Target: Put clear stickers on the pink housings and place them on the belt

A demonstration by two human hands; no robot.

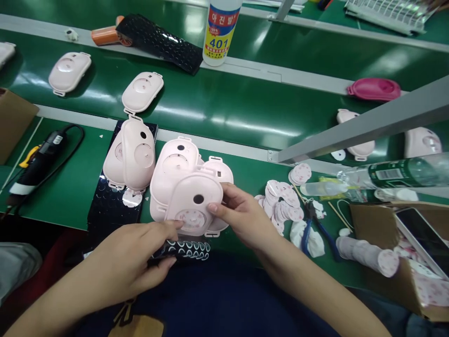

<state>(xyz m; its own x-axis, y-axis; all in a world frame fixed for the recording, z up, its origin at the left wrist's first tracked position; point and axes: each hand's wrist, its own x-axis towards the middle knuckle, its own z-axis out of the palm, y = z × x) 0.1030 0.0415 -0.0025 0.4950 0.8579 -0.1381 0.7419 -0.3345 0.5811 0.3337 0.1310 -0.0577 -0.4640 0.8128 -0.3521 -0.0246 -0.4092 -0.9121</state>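
A pale pink plastic shell (195,202) with a dark hole and a round patterned sticker lies on top of a pile of like shells (175,164). My right hand (242,214) grips its right edge, thumb on its face. My left hand (131,262) pinches a black strip with silver scale pattern (185,249) just below the shell, index finger touching the shell's lower left edge. Two more pink shells (133,154) rest on a black patterned sheet (112,206) to the left.
Round pink stickers (282,203) heap to the right, beside blue-handled pliers (317,227) and sticker rolls (368,255). A glue bottle (220,30) stands on the rail behind. Pink shells (69,71) lie on the green belt. A black tool (37,164) lies left; a cardboard box (403,243) with a phone right.
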